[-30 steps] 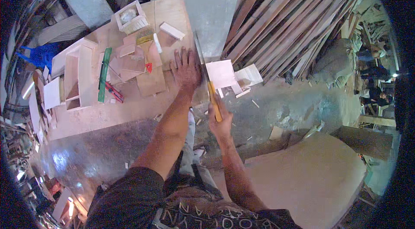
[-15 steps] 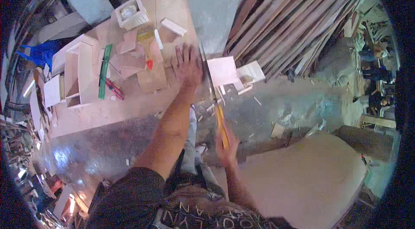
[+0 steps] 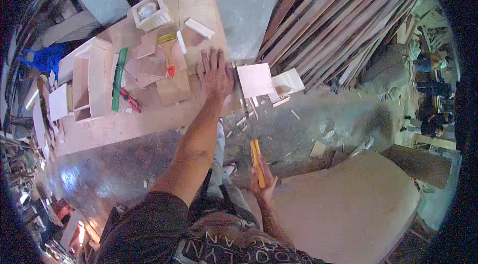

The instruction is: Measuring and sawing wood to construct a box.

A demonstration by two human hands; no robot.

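Observation:
My left hand (image 3: pixel 216 75) lies flat with fingers spread near the right edge of a pale wooden board (image 3: pixel 129 129). Wrapped round a yellow handle, my right hand (image 3: pixel 265 184) holds a handsaw (image 3: pixel 255 153). Its thin dark blade runs forward along the board's right edge, close beside my left hand. Left of that hand lie flat wood pieces (image 3: pixel 173 89), a small red piece (image 3: pixel 171 71), a green strip (image 3: pixel 118 82) and a red-handled tool (image 3: pixel 130 101).
An open wooden box frame (image 3: pixel 89 84) and a small square wooden box (image 3: pixel 149 11) stand on the board. Offcuts (image 3: pixel 255 79) lie past its right edge. Long planks (image 3: pixel 343 20) are stacked at the far right. A large brown sheet (image 3: pixel 343 204) lies nearer. People (image 3: pixel 430 124) are at the far right.
My right hand has drawn the handsaw back toward me, with its handle now farther from the board. The left hand stays flat in nearly the same place.

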